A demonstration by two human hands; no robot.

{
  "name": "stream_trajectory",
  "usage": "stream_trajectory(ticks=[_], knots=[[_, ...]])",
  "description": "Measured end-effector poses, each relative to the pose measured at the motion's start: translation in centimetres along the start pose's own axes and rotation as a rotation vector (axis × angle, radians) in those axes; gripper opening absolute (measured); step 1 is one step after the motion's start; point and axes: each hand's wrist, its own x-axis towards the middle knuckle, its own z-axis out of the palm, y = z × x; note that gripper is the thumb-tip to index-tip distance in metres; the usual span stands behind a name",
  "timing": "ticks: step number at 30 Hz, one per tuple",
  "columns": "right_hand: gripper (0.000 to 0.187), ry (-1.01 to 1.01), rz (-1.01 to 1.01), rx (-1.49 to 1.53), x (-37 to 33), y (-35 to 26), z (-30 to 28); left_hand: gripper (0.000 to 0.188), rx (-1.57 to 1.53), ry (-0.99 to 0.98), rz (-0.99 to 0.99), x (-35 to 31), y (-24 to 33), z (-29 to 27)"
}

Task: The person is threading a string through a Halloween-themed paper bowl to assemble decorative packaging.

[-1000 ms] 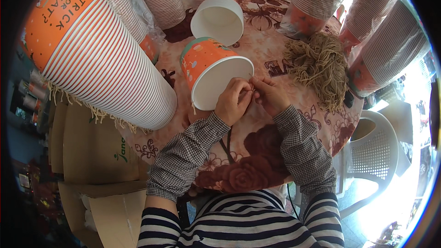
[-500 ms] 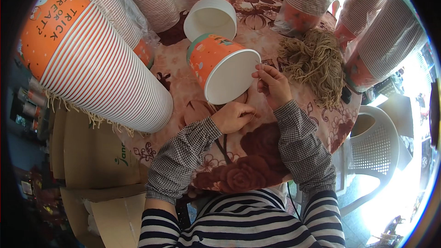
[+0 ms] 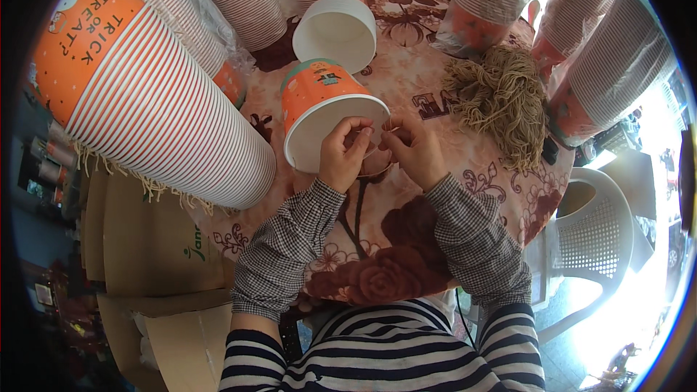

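Note:
An orange paper bucket (image 3: 323, 91) with a white rim lies on its side on the table, its open mouth towards me. At the right part of that rim my two hands meet, fingers closed in pinches. My left hand (image 3: 344, 152) is in front of the mouth, thumb against the forefinger. Close beside it, my right hand (image 3: 415, 147) pinches a thin pale cord (image 3: 393, 128), of which only a short bit shows. The cord seems to run between both sets of fingertips; most of it is hidden by the fingers.
Behind the bucket lies another white paper bucket (image 3: 335, 35). A tall nested stack of buckets (image 3: 174, 101) leans at the left, and plastic-wrapped stacks (image 3: 613, 65) stand right and back. A heap of tan cords (image 3: 504, 101) lies right. Cardboard boxes (image 3: 156, 239) and a white chair (image 3: 599, 232) flank the table.
My left hand has moved up to the rim, and my right hand has come down and left to meet it. The bucket has turned, with its mouth shifted left.

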Motion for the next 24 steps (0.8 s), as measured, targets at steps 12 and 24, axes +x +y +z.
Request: stream_trajectory(ticks=[12,24], knots=[[0.019,0.097,-0.210,-0.333,-1.0,-0.4,1.1,0.015,0.024,0.005,0.107,-0.1,-0.9,0.6],[0.021,0.035,-0.243,-0.376,-0.9,0.0,1.2,0.010,-0.025,0.001,-0.004,0.4,-0.9,0.3]])
